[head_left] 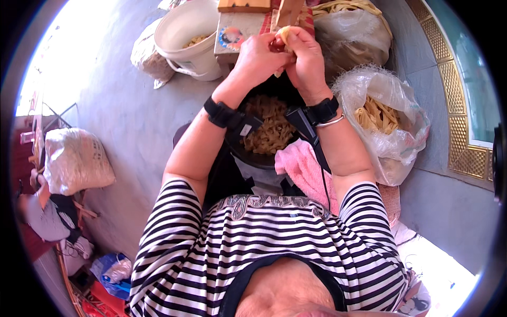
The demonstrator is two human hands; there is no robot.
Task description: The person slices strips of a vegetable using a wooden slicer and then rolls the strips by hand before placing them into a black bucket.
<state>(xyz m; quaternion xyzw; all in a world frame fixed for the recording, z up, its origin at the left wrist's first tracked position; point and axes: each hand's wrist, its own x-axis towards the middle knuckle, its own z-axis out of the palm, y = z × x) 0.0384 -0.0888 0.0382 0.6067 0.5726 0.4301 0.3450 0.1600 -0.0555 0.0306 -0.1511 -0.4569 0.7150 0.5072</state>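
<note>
Pinching a pale yellow strip [285, 36] between thumb and fingers, the right hand [307, 61] met the left hand [257, 59], whose fingers were curled beside the strip, their exact grip hidden. The strip was held between the hands, near a low stand [252, 25] and above a dark basin [256, 159] of cut pieces [270, 124]. A white bucket [200, 64] stood to the left, a translucent plastic bag [409, 141] to the right.
</note>
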